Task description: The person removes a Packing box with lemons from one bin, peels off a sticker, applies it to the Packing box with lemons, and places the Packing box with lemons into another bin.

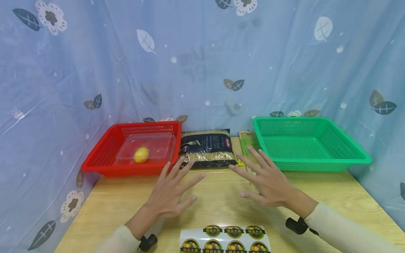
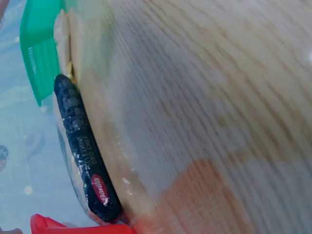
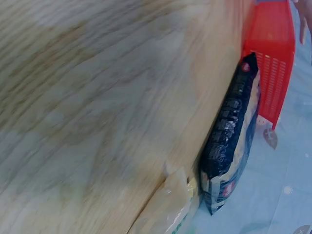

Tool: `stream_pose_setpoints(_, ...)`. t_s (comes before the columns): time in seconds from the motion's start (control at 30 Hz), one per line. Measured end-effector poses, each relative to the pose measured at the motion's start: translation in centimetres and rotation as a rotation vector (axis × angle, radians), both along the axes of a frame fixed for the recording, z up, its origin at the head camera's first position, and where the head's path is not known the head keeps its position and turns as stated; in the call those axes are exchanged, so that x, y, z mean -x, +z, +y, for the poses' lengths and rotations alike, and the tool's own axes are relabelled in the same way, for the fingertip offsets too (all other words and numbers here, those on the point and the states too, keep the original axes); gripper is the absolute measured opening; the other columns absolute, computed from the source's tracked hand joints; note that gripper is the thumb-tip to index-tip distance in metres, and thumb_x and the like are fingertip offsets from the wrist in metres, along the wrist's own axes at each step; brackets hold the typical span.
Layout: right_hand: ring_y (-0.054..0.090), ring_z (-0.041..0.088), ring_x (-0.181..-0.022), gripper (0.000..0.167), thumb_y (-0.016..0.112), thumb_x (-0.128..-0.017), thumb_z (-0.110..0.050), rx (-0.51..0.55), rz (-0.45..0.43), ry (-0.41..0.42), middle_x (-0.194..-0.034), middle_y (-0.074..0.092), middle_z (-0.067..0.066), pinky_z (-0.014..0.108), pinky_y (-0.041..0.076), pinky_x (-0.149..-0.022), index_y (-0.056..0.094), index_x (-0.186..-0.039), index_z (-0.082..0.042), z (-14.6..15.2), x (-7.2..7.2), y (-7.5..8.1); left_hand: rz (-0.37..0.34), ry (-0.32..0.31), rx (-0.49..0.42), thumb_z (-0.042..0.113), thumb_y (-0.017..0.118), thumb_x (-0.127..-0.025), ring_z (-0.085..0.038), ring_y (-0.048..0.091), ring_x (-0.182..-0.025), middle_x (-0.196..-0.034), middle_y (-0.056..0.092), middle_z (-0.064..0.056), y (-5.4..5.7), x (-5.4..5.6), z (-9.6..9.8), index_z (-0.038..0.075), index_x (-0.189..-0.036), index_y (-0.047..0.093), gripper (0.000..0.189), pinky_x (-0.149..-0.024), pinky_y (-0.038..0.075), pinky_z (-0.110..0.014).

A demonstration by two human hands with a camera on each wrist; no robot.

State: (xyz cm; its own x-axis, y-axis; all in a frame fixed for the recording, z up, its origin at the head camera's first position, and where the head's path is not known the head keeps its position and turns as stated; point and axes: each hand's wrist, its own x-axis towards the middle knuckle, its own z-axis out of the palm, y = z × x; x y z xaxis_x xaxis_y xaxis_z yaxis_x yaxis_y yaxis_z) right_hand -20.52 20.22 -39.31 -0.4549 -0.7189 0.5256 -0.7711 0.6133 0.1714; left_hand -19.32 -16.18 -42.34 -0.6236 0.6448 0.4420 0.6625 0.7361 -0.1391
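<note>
Both hands hover over the wooden table with fingers spread, holding nothing. My left hand is in front of the red basket, where a yellow lemon-like fruit sits with a clear plastic tray. My right hand is in front of the green basket, its fingertips overlapping a green and yellow packet in the head view. Between the baskets lies a dark pasta bag, also seen in the left wrist view as a long black bag and in the right wrist view.
A sheet of round fruit stickers lies at the table's front edge, between the forearms. Blue patterned curtain closes off the back and both sides. The wooden tabletop spans the space between the hands.
</note>
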Motion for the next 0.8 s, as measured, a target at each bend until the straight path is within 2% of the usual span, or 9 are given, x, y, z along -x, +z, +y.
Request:
stream_pose_setpoints(0.2, 0.016, 0.044, -0.153, 0.072, 0.041, -0.099, -0.066, 0.028, -0.007, 0.036, -0.167, 0.026, 0.009, 0.061, 0.01, -0.122, 0.038, -0.158, -0.026, -1.0, 0.6, 0.5, 0.002, 0.038, -0.045, 0.055, 0.057, -0.09, -0.038, 0.011, -0.155, -0.172, 0.006, -0.001, 0.2, 0.0, -0.3, 0.046, -0.159, 0.025, 0.077, -0.113, 0.021, -0.072)
stream_pose_setpoints(0.27, 0.015, 0.043, -0.153, 0.072, 0.039, -0.099, -0.067, 0.025, -0.022, 0.029, -0.168, 0.024, 0.008, 0.06, 0.011, -0.122, 0.036, -0.159, -0.027, -1.3, 0.7, 0.5, -0.006, 0.051, -0.08, 0.055, 0.054, -0.092, -0.038, 0.013, -0.155, -0.171, 0.007, -0.002, 0.4, -0.1, -0.3, 0.045, -0.159, 0.026, 0.074, -0.113, 0.022, -0.071)
stream_pose_setpoints(0.43, 0.013, 0.041, -0.154, 0.073, 0.034, -0.1, -0.069, 0.047, -0.071, 0.017, -0.169, 0.02, 0.007, 0.064, 0.021, -0.118, 0.033, -0.16, -0.027, -2.2, 0.8, 0.5, -0.021, 0.114, -0.223, 0.049, 0.052, -0.094, -0.038, 0.015, -0.154, -0.171, 0.011, -0.004, 0.5, -0.4, 0.0, 0.039, -0.16, 0.03, 0.07, -0.114, 0.02, -0.071)
stream_pose_setpoints(0.53, 0.014, 0.042, -0.154, 0.075, 0.032, -0.1, -0.069, 0.094, -0.079, 0.046, -0.168, 0.023, 0.01, 0.068, 0.027, -0.114, 0.036, -0.159, -0.022, -3.1, 1.1, 0.4, -0.006, 0.17, -0.328, 0.043, 0.055, -0.093, -0.041, 0.018, -0.152, -0.17, 0.016, -0.007, 0.3, -0.6, -0.2, 0.034, -0.159, 0.034, 0.07, -0.113, 0.02, -0.073)
stream_pose_setpoints(0.63, 0.012, 0.041, -0.154, 0.077, 0.031, -0.101, -0.069, 0.139, -0.09, 0.065, -0.168, 0.021, 0.01, 0.068, 0.028, -0.113, 0.037, -0.158, -0.018, -4.1, 1.5, 0.6, 0.021, 0.222, -0.411, 0.039, 0.057, -0.092, -0.042, 0.021, -0.151, -0.169, 0.018, -0.007, 0.3, -0.6, -0.6, 0.032, -0.159, 0.034, 0.071, -0.112, 0.02, -0.074)
stream_pose_setpoints(0.8, 0.009, 0.037, -0.156, 0.077, 0.029, -0.102, -0.067, 0.2, -0.118, 0.083, -0.169, 0.016, 0.009, 0.065, 0.026, -0.116, 0.033, -0.16, -0.017, -5.6, 2.3, 1.2, 0.032, 0.265, -0.494, 0.036, 0.059, -0.092, -0.041, 0.019, -0.151, -0.168, 0.022, -0.01, 0.7, -0.2, -1.6, 0.031, -0.159, 0.034, 0.072, -0.111, 0.02, -0.075)
